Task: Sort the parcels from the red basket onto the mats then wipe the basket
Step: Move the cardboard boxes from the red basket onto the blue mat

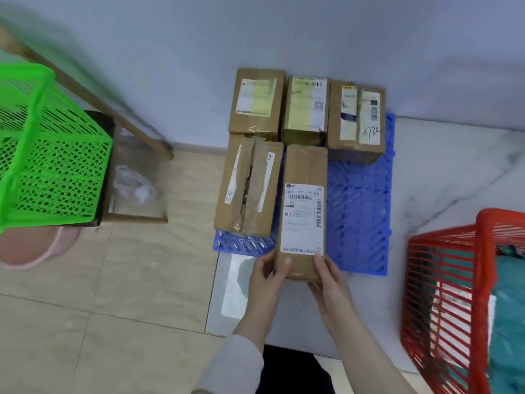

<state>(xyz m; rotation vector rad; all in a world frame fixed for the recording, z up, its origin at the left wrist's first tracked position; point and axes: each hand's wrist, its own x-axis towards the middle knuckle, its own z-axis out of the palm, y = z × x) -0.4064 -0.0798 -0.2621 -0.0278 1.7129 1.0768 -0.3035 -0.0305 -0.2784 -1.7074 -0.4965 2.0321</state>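
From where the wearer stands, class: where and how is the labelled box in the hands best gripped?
Grip the labelled box at its near short end, from the wearer's side, one hand on each long edge. It is long and narrow; the left hand and right hand already flank it.

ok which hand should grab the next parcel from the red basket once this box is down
Right, probably. The red basket sits on the person's right, nearest the right hand; the left hand would have to cross the body. Both now hold the box over the blue mat.
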